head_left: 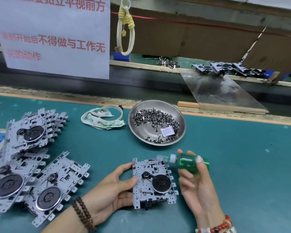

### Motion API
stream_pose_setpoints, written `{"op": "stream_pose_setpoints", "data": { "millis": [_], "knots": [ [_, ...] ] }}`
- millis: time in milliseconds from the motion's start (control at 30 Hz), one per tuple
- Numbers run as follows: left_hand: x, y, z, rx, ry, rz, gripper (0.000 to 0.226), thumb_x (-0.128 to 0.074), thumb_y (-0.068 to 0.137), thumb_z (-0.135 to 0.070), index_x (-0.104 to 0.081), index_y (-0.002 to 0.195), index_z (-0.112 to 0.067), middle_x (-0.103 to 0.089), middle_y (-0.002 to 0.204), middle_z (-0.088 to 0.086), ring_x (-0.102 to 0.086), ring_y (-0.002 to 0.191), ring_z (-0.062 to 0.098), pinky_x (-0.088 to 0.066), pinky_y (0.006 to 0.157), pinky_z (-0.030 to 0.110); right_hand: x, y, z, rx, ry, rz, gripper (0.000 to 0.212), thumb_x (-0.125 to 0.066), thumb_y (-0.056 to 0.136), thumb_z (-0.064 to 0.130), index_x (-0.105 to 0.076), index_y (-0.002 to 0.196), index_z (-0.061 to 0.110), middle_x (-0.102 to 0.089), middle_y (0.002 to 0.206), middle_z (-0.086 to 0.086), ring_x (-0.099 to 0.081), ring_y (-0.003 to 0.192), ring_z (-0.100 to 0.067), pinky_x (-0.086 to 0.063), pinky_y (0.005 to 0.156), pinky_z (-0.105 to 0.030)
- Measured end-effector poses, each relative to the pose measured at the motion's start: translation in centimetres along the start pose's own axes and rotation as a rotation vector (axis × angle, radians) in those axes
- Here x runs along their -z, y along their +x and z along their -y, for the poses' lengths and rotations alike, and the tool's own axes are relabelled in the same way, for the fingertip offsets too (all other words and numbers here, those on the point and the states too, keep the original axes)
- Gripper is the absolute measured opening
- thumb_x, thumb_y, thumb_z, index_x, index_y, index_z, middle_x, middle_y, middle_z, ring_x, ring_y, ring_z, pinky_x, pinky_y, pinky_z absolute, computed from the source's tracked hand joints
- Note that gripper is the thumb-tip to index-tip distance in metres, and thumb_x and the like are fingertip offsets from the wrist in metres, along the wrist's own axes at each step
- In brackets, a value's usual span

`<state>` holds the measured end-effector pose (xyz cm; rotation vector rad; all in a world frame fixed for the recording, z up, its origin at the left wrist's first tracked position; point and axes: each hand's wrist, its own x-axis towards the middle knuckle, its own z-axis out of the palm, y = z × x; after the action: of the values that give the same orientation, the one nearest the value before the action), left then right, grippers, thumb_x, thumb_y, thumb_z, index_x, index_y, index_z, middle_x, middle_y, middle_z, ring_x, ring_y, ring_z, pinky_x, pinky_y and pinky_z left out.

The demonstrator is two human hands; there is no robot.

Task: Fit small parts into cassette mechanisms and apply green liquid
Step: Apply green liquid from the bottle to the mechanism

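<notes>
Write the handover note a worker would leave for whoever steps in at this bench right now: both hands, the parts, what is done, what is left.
Left hand grips the cassette mechanism by its left edge.
Right hand holds the green bottle, nozzle tilted at the mechanism's top right corner.
Small parts lie in the steel bowl; more mechanisms are piled on the left.
Done: cannot tell if a part is fitted here.
Left: finish the liquid, then the pile.

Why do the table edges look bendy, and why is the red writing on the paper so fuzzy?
Head view: the wide-angle lens bows straight lines, so the table edge looks bent; the paper sign is close to the camera and its lowest red characters are blurred; the metal bowl shows soft glare; the cassette mechanism and green bottle in the hands look sharp.
</notes>
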<state>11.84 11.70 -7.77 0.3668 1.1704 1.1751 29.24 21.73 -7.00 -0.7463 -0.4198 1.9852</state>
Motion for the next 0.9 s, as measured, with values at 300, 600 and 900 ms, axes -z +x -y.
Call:
{"op": "stream_pose_setpoints", "data": {
  "millis": [300,600,900],
  "knots": [
    [0.3,0.2,0.1,0.017,-0.01,0.016,0.059,-0.068,0.066,-0.013,-0.051,0.121,-0.025,-0.069,0.102,0.022,-0.07,0.065,0.026,-0.059,0.061,0.032,0.1,0.4,-0.2,0.14,-0.149,-0.099,0.026,-0.059,0.073,0.032,-0.056,0.088,0.011,-0.072,0.093,-0.011,-0.028,0.032,0.0,-0.029,0.032,-0.01],
    [0.2,0.1,0.1,0.004,-0.006,0.019,0.057,-0.066,0.068,-0.012,-0.051,0.122,-0.024,-0.069,0.103,0.022,-0.07,0.064,0.026,-0.058,0.063,0.033,-0.1,0.0,-0.3,0.129,-0.208,-0.059,0.024,-0.058,0.072,0.025,-0.059,0.088,0.008,-0.071,0.082,-0.009,-0.035,0.034,-0.003,-0.035,0.036,-0.013],
    [0.2,-0.1,0.3,-0.009,-0.004,0.018,0.057,-0.066,0.069,-0.013,-0.05,0.123,-0.023,-0.069,0.101,0.024,-0.069,0.064,0.025,-0.059,0.056,0.031,-0.9,-1.9,-1.6,0.201,-0.433,-0.034,0.025,-0.06,0.065,0.029,-0.057,0.079,0.008,-0.071,0.075,-0.009,-0.028,0.032,-0.001,-0.026,0.035,-0.008]
  ]
}}
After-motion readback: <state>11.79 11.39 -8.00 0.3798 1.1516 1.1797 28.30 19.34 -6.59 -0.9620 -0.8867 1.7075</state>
